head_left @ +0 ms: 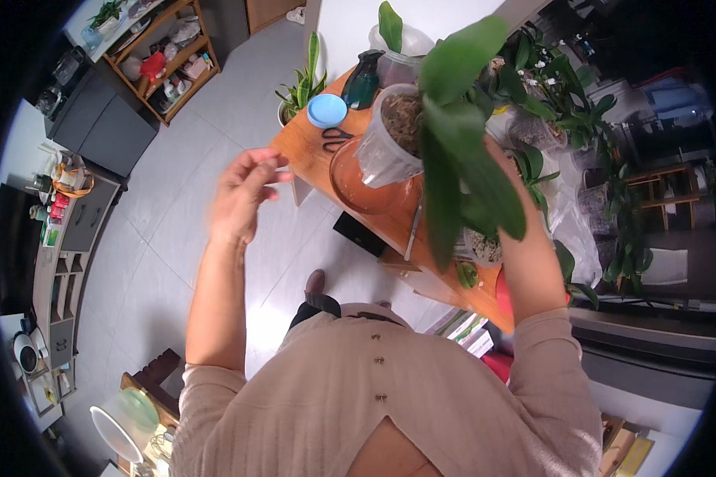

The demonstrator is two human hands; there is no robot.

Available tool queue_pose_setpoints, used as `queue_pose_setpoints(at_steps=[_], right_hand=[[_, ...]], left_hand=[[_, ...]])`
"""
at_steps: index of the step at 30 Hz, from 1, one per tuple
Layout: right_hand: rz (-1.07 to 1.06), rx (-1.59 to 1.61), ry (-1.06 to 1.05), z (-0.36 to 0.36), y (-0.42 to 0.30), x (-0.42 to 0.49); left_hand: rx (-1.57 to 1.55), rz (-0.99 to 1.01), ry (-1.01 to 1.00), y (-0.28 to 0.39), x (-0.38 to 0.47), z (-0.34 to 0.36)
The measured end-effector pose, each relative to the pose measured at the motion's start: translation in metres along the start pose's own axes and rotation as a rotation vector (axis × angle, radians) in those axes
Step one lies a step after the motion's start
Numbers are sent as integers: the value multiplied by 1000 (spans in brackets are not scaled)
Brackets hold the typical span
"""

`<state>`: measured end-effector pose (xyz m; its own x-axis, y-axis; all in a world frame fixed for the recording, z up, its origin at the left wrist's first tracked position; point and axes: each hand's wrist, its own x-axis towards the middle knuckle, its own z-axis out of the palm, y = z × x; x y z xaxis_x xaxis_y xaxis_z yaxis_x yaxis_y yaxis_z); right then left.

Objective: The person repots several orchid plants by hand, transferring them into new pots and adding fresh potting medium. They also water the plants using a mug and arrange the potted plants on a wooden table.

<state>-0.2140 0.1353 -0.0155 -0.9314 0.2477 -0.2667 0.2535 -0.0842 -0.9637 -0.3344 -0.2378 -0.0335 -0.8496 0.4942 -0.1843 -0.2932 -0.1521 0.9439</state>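
My left hand (pixel 247 194) is raised left of the wooden tabletop (pixel 301 140), fingers loosely curled and partly apart, with nothing visible in it. An orchid (pixel 462 128) with broad green leaves grows in a clear plastic pot (pixel 388 158) filled with brown bark-like medium. The pot is over the right part of a terracotta-coloured saucer (pixel 349 188); whether it rests there cannot be told. My right forearm reaches up behind the orchid's leaves, which hide the right hand and its grip. Black-handled scissors (pixel 336 141) lie beside the saucer, near a light-blue round dish (pixel 327 111).
A dark spray bottle (pixel 363 82) and another clear pot (pixel 397 70) stand at the far end. A thin metal tool (pixel 413 231) lies near the edge, by a pot of pale granules (pixel 483 246). More potted orchids (pixel 537 128) line the right. A snake plant (pixel 303 86) stands beyond the table.
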Motion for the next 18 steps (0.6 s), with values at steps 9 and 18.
queue_pose_setpoints(at_steps=[9,18], right_hand=[[68,-206,241,30,88,20],[82,17,368,57,88,15]], left_hand=[[-30,-152,-242,-69,72,49],[6,-131,-192,-106,101,83]])
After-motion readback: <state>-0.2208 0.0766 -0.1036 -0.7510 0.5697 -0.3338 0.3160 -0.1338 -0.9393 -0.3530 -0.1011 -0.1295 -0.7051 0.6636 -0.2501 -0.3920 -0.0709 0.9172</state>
